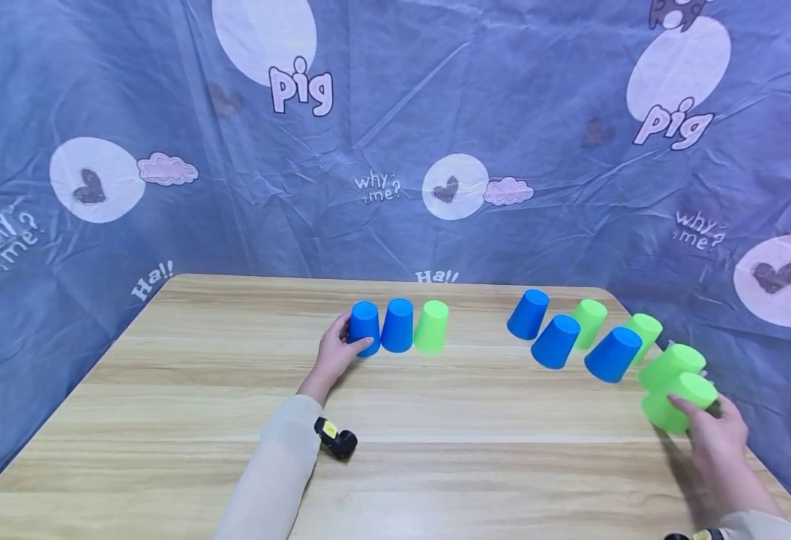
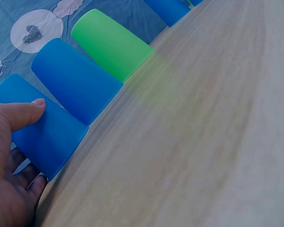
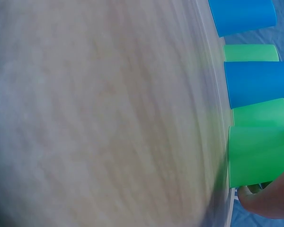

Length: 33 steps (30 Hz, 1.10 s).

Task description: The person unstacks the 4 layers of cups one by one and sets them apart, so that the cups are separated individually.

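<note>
Three upside-down cups stand in a row at the table's middle: a blue cup (image 1: 364,330) at the left end, another blue cup (image 1: 397,325) and a green cup (image 1: 432,328). My left hand (image 1: 338,349) holds the end blue cup from its left side, thumb (image 2: 26,115) across its front and fingers behind. At the right, my right hand (image 1: 717,439) grips the nearest green cup (image 1: 675,405), thumb on its near face and fingers partly hidden behind it. In the right wrist view this green cup (image 3: 260,156) overlaps another green cup (image 3: 260,112).
Several more upside-down blue and green cups stand at the back right, among them a blue cup (image 1: 528,315), a blue cup (image 1: 613,355) and a green cup (image 1: 590,322). Behind the wooden table (image 1: 435,465) hangs a printed blue cloth (image 1: 382,247).
</note>
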Motion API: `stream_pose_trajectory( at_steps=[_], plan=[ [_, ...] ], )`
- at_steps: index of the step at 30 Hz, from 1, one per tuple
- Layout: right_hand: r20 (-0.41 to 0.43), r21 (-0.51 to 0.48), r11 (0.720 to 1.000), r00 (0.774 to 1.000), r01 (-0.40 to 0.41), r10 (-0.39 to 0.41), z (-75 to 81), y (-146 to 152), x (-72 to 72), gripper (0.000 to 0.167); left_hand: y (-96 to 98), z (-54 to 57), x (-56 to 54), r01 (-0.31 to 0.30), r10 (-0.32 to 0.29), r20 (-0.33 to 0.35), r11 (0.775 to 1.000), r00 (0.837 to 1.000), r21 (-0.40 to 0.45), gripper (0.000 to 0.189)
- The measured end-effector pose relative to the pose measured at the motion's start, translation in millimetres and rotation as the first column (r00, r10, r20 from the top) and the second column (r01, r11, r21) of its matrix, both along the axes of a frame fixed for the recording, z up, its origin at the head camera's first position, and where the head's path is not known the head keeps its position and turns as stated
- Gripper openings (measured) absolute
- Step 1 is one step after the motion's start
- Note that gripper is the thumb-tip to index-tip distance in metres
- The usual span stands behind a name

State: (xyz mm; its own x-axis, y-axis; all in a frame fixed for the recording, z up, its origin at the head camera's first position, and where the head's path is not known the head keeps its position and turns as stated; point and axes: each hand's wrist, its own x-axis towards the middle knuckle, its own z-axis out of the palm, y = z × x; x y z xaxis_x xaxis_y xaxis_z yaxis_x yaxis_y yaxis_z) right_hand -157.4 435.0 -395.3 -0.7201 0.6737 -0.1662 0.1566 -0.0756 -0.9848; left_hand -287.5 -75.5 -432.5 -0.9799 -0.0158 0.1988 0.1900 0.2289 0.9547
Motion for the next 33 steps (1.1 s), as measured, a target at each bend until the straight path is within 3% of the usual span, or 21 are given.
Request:
stream_pose_trajectory(
  at_steps=[11,18,21,26,30,33],
  plan=[
    [-0.025,-0.006,1.0,1.0,-0.007,0.007,4.6,-3,0.8,0.08,-0.1,-1.8,-1.0,-0.003,0.003,0.021,1.0,1.0,0.002,0.063],
    [0.012,0.109,0.993,0.999,-0.033,0.032,10.4,-3,-1.9,0.082,-0.4,-2.2,-1.8,-0.001,0.001,0.019,1.0,1.0,0.011,0.062],
    [0.069,0.257,0.964,0.996,-0.066,0.05,1.5,10,-9.8,0.084,-0.5,-2.0,-2.1,-0.001,0.001,0.027,1.0,1.0,0.007,0.062],
    [0.135,0.468,0.875,0.989,-0.121,0.064,-27.0,54,-33.3,0.089,-1.0,-2.1,-1.9,0.001,-0.001,0.037,1.0,0.999,0.003,0.063],
    [0.137,0.49,0.863,0.988,-0.124,0.065,-31.3,73,-46.6,0.09,-1.1,-1.5,-1.5,0.001,-0.002,0.029,1.0,1.0,0.005,0.063],
    [0.101,0.467,0.88,0.994,-0.081,0.038,-27.8,83,-55.6,0.089,-0.3,-1.1,-0.7,0.0,-0.001,0.022,1.0,1.0,0.006,0.063]
  ],
)
